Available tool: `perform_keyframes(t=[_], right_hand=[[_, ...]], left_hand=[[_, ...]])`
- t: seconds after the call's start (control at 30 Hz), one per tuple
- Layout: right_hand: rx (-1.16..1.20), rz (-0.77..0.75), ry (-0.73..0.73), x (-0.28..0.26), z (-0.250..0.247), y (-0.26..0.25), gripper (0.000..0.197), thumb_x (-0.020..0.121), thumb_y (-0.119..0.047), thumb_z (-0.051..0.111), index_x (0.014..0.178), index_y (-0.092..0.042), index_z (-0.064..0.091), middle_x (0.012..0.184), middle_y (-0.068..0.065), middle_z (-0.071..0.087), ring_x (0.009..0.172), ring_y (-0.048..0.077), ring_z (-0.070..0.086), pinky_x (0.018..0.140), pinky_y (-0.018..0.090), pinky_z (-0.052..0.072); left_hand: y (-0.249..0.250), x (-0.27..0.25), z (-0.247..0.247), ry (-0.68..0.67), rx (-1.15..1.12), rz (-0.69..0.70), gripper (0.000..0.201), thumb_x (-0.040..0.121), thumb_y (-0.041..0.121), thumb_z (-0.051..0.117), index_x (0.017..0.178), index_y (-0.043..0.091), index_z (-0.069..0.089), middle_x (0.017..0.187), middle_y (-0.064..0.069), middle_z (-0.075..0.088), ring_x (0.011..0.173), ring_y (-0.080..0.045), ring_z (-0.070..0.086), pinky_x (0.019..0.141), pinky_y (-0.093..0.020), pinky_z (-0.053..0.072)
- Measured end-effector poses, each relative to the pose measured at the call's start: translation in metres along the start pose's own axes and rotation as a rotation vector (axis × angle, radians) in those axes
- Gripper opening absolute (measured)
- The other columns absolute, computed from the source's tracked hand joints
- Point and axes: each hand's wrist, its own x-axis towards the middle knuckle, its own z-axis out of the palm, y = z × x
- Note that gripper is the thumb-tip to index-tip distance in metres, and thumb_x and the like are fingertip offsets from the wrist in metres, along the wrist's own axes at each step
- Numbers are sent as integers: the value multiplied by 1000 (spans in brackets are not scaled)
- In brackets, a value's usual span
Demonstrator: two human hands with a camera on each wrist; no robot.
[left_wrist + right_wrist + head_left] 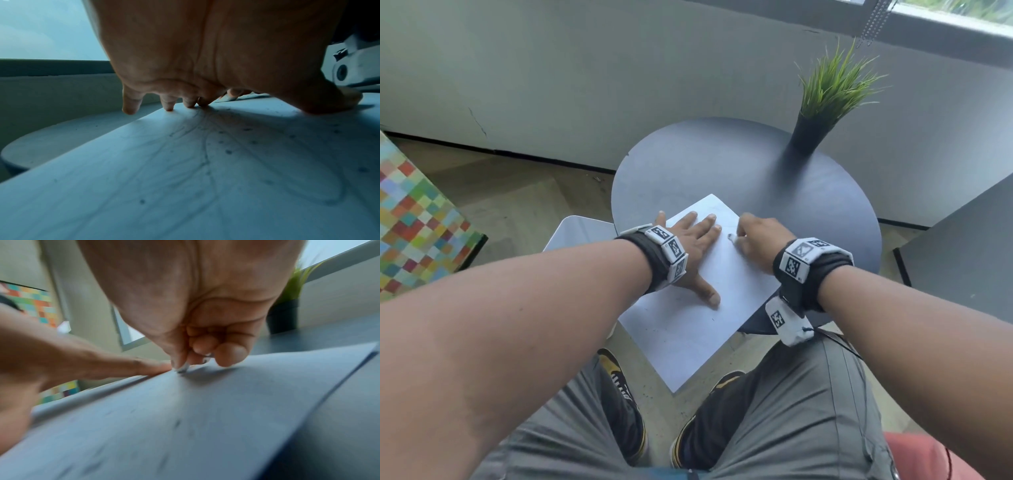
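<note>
In the middle of the head view, the sheet of paper (688, 329) lies on the near side of the round dark table (756, 164), its lower corner hanging past the rim. The left hand (693, 250) is spread flat on it, fingers straight and gripping nothing, likely to pin the overhanging sheet. Just to its right, the right hand (760, 236) is curled tight, pinching a short pencil-like stub (183, 369) tip-down on the paper among faint drawn lines. A potted grass plant (832, 92) stands well apart at upper right.
</note>
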Motion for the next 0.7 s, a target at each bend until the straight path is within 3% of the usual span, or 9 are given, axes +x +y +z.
perform_keyframes(t=[0.07,0.13,0.2,0.27,0.33,0.37,0.53,0.63,0.7], right_hand=[[-19,-45,14,-5,3,-10,27,96,-32,44,115,-12,48,112,16,60,97,35,57,74,34,44],[28,-298,-37,-19,14,-25,30,95,-27,46,122,-15,47,115,13,62,101,34,57,79,35,44],[42,-411,-106,-25,15,-23,30,94,-27,49,122,-20,50,113,8,64,101,32,58,81,34,45],[13,-248,-79,-11,5,-9,25,95,-29,49,117,-18,53,113,8,63,99,30,57,78,30,43],[2,17,2,2,-3,8,25,95,-36,47,107,-16,52,110,14,63,93,33,58,77,34,48],[-10,65,25,2,-5,10,26,95,-38,46,105,-14,51,108,16,62,92,34,58,77,36,49],[-5,-285,-67,-37,14,-4,28,97,-42,44,104,-15,50,93,7,61,83,29,53,69,33,42],[83,-88,-81,-31,6,18,29,92,-54,48,98,-26,50,95,3,61,85,26,57,79,37,50],[81,8,-110,-26,3,28,28,90,-53,52,97,-26,52,99,1,61,88,24,58,81,36,50]], left_hand=[[-1,-1,0,0,-18,-5,146,51,99,54,158,25,-14,166,6,-21,153,-23,-15,116,-69,5],[-1,-1,1,6,-38,0,147,50,98,56,158,26,-13,166,6,-20,153,-23,-16,115,-71,6],[-1,-1,1,2,-42,2,147,49,98,56,158,27,-12,166,6,-21,153,-23,-16,115,-71,5],[-2,1,1,2,-21,-1,147,50,99,54,158,26,-13,166,6,-21,153,-24,-16,115,-71,5],[-2,2,2,-1,-2,-3,146,51,100,52,158,26,-14,166,6,-21,153,-24,-16,115,-70,5],[-2,2,1,-5,7,-4,146,51,100,51,158,27,-14,166,6,-21,153,-24,-16,115,-70,4],[-10,2,-4,-21,75,16,148,48,100,53,157,29,-15,165,9,-21,153,-25,-15,115,-69,6],[-10,2,-11,-29,111,29,144,52,97,57,158,29,-12,166,9,-19,153,-25,-16,116,-68,5],[-12,3,-18,-21,138,32,138,53,94,60,159,34,-6,166,7,-17,153,-26,-13,117,-68,4]])
